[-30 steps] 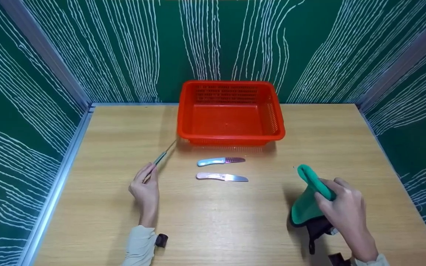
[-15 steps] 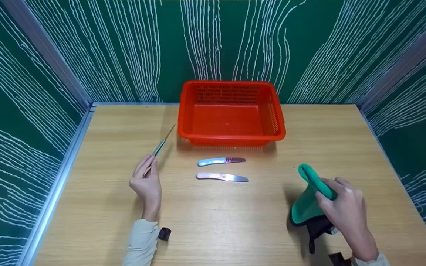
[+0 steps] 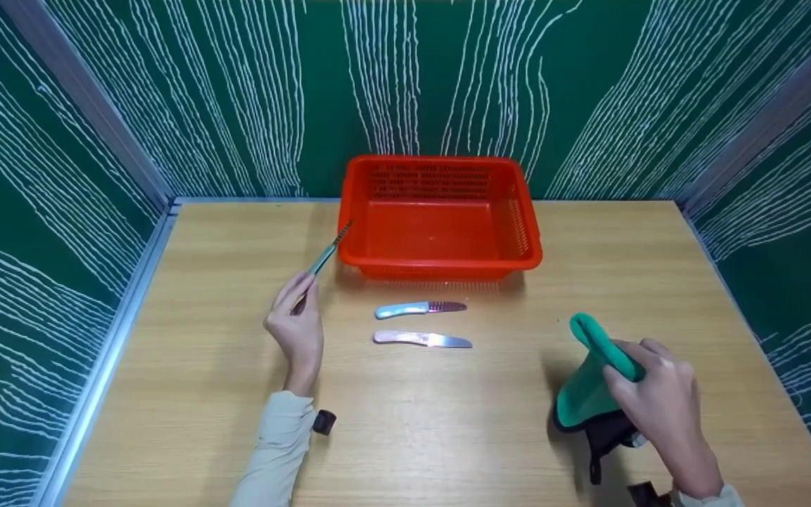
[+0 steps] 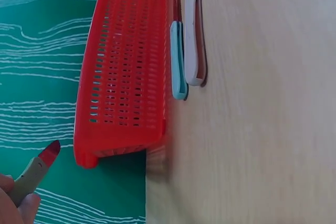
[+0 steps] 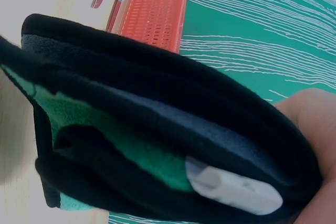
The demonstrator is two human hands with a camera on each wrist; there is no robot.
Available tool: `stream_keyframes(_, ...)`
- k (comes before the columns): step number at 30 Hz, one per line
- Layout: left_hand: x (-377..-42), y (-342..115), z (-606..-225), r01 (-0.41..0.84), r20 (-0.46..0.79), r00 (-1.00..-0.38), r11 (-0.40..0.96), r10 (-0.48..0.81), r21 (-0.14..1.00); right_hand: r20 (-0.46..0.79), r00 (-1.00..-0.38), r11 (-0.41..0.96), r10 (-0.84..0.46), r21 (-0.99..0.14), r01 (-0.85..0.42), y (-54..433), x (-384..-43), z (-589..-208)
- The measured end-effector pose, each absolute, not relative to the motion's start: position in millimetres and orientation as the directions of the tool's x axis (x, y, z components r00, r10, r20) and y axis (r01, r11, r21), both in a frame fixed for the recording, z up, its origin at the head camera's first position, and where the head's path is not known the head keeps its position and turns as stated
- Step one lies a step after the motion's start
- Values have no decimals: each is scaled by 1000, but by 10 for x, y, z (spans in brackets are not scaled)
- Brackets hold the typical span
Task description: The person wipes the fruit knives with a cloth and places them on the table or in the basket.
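Note:
My left hand point(image 3: 296, 322) pinches a small knife point(image 3: 322, 258) by its green handle. The blade points up and away, its tip overlapping the left rim of the red plastic basket point(image 3: 441, 264) in the head view. Two more knives lie in front of the basket: one blue-handled point(image 3: 403, 308), one pale pink-handled point(image 3: 403, 337), both blades pointing right. At the right, my right hand point(image 3: 662, 394) grips the folded top of a green fabric piece point(image 3: 585, 396) with black edging and a black loop. The right wrist view shows its layered black border point(image 5: 157, 85) and a white tag point(image 5: 236, 190).
A wooden table point(image 3: 419, 436) carries everything. Green panels point(image 3: 441, 77) with wavy white lines stand behind and at both sides, framed by metal rails point(image 3: 106, 352). The basket stands near the back edge.
My left hand has moved forward and slightly right, bringing the green-handled knife up to the basket's left rim. The right hand and green fabric stay nearly still.

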State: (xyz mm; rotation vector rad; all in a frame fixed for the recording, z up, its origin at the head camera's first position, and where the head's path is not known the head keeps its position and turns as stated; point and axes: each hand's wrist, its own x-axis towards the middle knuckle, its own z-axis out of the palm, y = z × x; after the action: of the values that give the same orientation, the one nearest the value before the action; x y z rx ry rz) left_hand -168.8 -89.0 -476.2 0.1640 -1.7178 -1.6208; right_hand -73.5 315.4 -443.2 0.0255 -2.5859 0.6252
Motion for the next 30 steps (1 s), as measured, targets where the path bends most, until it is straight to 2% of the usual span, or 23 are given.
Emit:
stream_keyframes(3, -1808, -854, -4806, 375, 408, -730, 176, -549, 910, 450, -888, 896, 95, -427, -121, 3155, -741, -4431)
stream_keyframes(10, -2123, -798, -5031, 380, 440, -720, 226, -536, 897, 478, -875, 891, 75, -427, -157, 3171, -776, -4444)
stream_keyframes(21, -2437, -556, -5013, 251, 339, -833, 248, -437, 936, 430, -899, 896, 85, -427, -119, 3189, -841, -4452)
stream_keyframes(30, -2699, -427, -5036, 213, 372, -882, 460, -290, 862, 402, -912, 895, 82, -432, -110, 3159, -888, -4503)
